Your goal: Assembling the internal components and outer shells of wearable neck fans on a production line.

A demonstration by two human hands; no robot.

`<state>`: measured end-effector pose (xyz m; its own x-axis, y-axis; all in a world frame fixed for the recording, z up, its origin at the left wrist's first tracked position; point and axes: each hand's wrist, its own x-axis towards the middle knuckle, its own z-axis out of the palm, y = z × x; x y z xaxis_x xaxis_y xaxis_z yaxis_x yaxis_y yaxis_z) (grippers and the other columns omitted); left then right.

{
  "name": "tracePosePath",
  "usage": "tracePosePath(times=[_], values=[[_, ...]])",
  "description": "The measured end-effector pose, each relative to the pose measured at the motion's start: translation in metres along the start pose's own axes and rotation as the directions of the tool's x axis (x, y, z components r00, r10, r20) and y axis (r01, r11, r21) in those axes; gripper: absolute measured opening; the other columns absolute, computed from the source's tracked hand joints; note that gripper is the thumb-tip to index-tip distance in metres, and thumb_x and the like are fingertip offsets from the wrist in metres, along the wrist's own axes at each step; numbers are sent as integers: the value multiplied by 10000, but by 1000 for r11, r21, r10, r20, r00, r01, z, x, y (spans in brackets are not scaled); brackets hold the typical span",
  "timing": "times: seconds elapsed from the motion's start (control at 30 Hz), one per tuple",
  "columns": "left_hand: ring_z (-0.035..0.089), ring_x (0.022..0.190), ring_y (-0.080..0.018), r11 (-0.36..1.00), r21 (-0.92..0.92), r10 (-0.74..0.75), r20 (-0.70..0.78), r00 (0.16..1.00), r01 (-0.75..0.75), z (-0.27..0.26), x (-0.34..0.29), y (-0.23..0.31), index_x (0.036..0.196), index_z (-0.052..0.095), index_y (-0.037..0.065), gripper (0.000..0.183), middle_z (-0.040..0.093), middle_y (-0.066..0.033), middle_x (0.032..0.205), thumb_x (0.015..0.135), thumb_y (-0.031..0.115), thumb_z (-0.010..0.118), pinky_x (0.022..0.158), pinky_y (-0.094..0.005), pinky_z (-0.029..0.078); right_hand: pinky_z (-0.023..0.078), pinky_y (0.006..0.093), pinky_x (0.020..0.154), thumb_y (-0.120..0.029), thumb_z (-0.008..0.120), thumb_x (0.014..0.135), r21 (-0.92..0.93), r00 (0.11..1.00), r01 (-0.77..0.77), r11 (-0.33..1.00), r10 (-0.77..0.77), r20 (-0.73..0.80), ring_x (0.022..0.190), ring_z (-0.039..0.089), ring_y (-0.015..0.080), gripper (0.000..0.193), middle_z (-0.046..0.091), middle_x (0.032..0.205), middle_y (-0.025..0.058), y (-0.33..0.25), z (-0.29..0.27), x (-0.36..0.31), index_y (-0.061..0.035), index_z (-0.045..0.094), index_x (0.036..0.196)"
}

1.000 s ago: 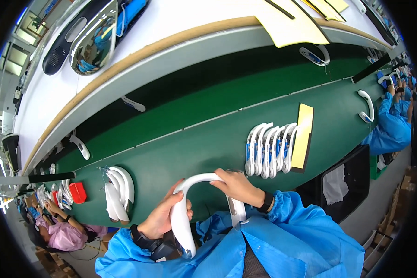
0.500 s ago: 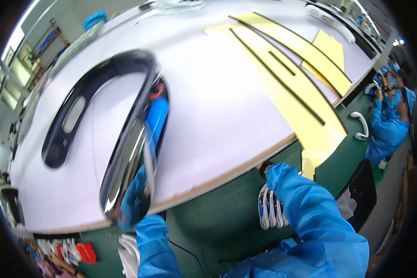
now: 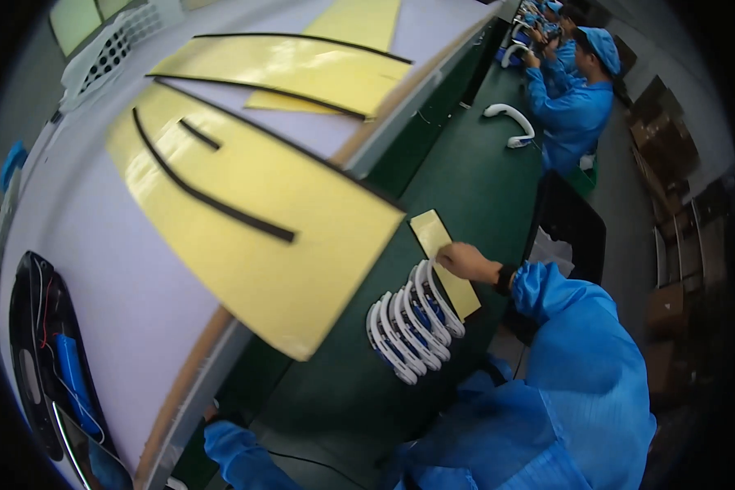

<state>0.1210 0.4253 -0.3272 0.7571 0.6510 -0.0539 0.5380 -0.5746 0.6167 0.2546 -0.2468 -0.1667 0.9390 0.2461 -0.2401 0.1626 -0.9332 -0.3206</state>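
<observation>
My right hand (image 3: 464, 261), with a dark band at the wrist, has its fingers curled together over a narrow yellow strip sheet (image 3: 425, 233) on the green bench. What its fingertips hold, if anything, is hidden. Right beside it, several white U-shaped housings (image 3: 400, 328) with blue parts inside stand packed in a row. At the front edge of the raised white surface, only a sliver of my left hand (image 3: 212, 411) shows past its blue sleeve; its fingers are out of sight.
Large yellow sheets (image 3: 245, 180) with black strips lie on the raised white surface (image 3: 82, 212). A black U-shaped casing (image 3: 47, 318) holding a blue block lies at left. Another white housing (image 3: 510, 117) rests farther along the green bench (image 3: 457, 155), near a person in blue (image 3: 576, 106).
The view has swung to the right, so the black casing now sits at the left rim. My right hand has come into sight beside the white housings, over the yellow strip sheet.
</observation>
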Motion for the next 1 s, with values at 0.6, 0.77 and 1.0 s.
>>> tracePosePath(times=[0.6, 0.77, 1.0], values=[[591, 882, -199, -73, -868, -74, 495, 866, 490, -54, -321, 227, 1128, 496, 31, 323, 583, -91, 971, 891, 251, 520, 701, -309, 522, 446, 387, 680, -64, 560, 739, 222, 943, 239, 945, -280, 182, 777, 537, 326, 42, 514, 830, 141, 58, 76, -99, -35, 541, 763], [605, 914, -283, 320, -876, 8, 384, 923, 361, -60, -363, 280, 1176, 412, 6, 345, 588, -163, 984, 905, 193, 514, 814, -399, 492, 453, 298, 589, -34, 606, 767, 595, 974, 112, 796, -206, 91, 661, 569, 186, 77, 570, 754, 85, -37, -19, -116, -23, 543, 811], [584, 952, -215, 426, -893, 104, 205, 973, 142, -78, -384, 328, 1185, 338, 0, 358, 564, -134, 1035, 865, -5, 499, 846, -335, 463, 489, 228, 684, 36, 580, 808, 960, 844, 164, 225, -537, -18, 778, 593, 118, 82, 594, 887, 67, -190, -63, -166, 8, 546, 877]])
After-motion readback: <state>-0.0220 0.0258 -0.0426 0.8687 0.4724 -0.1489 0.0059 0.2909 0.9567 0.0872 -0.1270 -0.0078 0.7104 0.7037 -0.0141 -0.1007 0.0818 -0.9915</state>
